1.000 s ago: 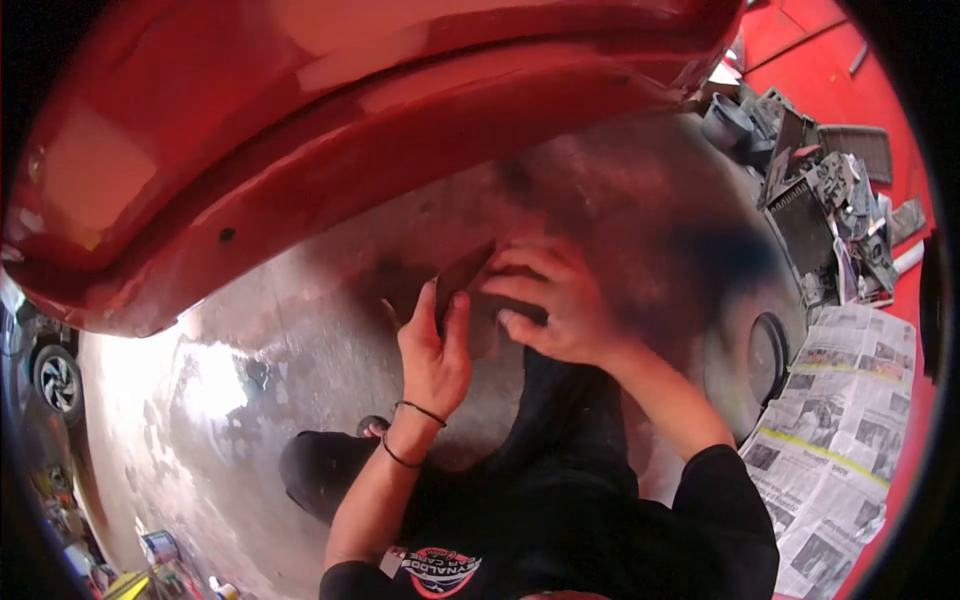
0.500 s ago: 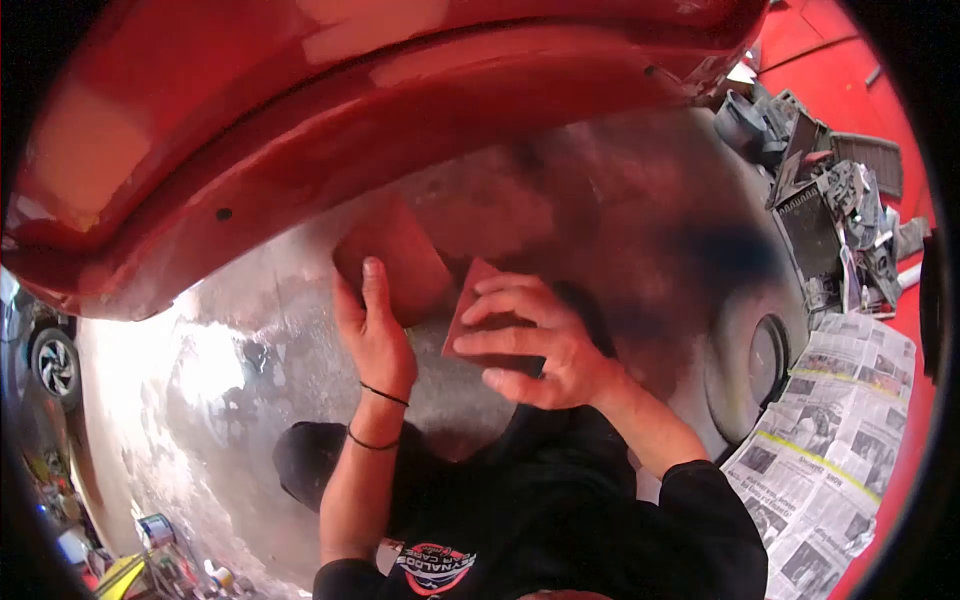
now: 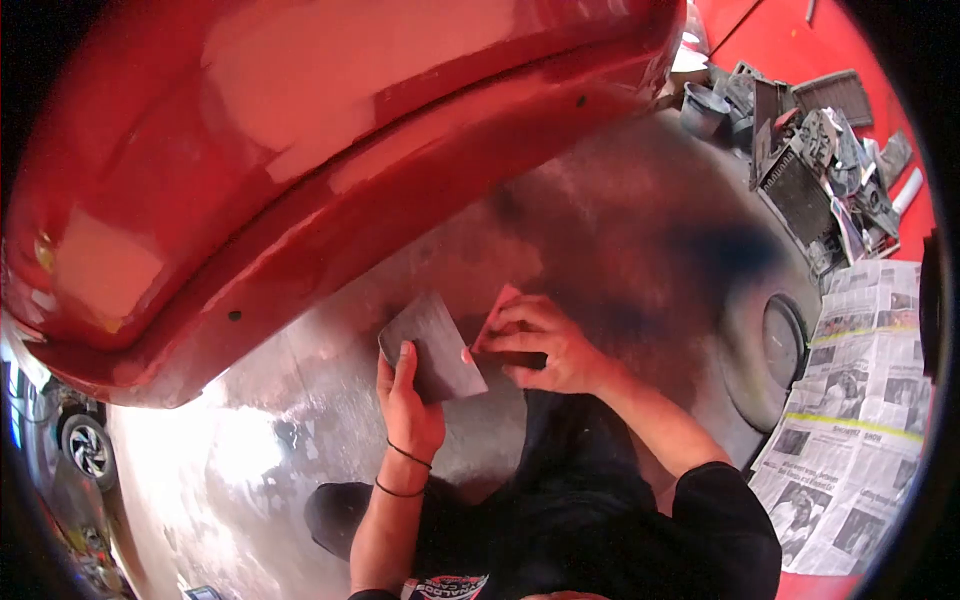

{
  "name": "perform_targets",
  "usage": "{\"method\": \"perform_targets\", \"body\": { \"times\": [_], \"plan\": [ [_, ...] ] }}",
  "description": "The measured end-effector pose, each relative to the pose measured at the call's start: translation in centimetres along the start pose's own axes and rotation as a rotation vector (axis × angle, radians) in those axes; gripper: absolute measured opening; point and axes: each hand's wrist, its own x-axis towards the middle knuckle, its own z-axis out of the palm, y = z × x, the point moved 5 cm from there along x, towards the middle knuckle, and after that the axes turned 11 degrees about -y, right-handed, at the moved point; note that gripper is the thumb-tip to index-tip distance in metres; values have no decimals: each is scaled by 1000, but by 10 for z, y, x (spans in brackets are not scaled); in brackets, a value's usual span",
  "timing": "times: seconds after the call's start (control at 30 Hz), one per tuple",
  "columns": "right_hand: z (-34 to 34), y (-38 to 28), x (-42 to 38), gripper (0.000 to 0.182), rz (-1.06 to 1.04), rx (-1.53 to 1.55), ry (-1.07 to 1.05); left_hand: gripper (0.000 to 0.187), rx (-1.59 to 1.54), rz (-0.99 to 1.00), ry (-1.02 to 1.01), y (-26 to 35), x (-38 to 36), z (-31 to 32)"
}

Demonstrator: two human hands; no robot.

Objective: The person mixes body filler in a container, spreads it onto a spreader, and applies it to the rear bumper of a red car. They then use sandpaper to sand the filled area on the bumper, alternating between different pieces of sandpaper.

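Note:
My left hand (image 3: 412,412) is closed on a grey sheet of sandpaper (image 3: 438,352), with the thumb lying over its near face. To the right, my right hand (image 3: 550,345) pinches a folded, reddish piece of sandpaper (image 3: 489,322) between thumb and fingers. One corner of the grey sheet comes right up to the reddish piece. Both hands are low over the floor, in front of a red car bumper (image 3: 330,200). Dull, lighter patches mark the bumper's paint.
Newspaper sheets (image 3: 850,400) lie at the right. Dark plastic car parts (image 3: 800,190) are piled beyond them. A round dark lid (image 3: 783,335) is set in the stained concrete floor (image 3: 250,500). A car wheel (image 3: 88,448) shows at the far left.
The view has shifted, and the bumper fills more of the upper left. The left-hand sandpaper now looks grey instead of reddish brown, and both hands sit lower in view and closer together.

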Motion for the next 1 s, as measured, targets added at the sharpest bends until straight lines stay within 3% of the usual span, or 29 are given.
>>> {"method": "perform_targets", "body": {
  "times": [0.07, 0.13, 0.3, 0.4, 0.43, 0.57, 0.63, 0.67, 0.73, 0.77, 0.8, 0.87, 0.93, 1.0],
  "plan": [
    [-2, 9, -3, 48, 48, -104, -21, 38, 7, 19, 0, 7, 0, 4],
    [-8, 2, 1, 46, 80, -106, 23, 34, 810, 347, -184, 29, -6, 24],
    [21, -12, 17, 47, 79, -99, -75, 33, 1161, 482, -174, 27, -21, 44],
    [45, -21, 17, 48, 81, -64, -171, 33, 1081, 431, -82, 34, -18, 30],
    [49, -23, 17, 48, 75, -67, -182, 33, 1089, 536, -60, 35, -17, 28],
    [41, -31, 24, 48, 49, -97, -222, 34, 1041, 607, 66, 51, -11, 24],
    [39, -41, 32, 46, -35, -60, -228, 38, 730, 698, 122, 68, -7, 17],
    [38, -47, 38, 46, -53, -41, -243, 38, 740, 700, 152, 69, -3, 9],
    [28, -68, 50, 44, -118, 185, -144, 44, 613, 539, 155, 56, 7, -13],
    [30, -73, 54, 43, -118, 315, -149, 46, 389, 420, 107, 47, 11, -16],
    [35, -72, 56, 43, -122, 338, -170, 46, 392, 416, 139, 46, 8, -18],
    [32, -60, 63, 44, -92, 310, -131, 46, -143, 133, 72, 29, 11, -20],
    [31, -30, 57, 45, -32, 242, -136, 46, -185, 125, 51, 40, 7, -20],
    [21, -6, 57, 46, 66, -91, -179, 45, -137, 151, 70, 52, 4, -19]
  ]
}}
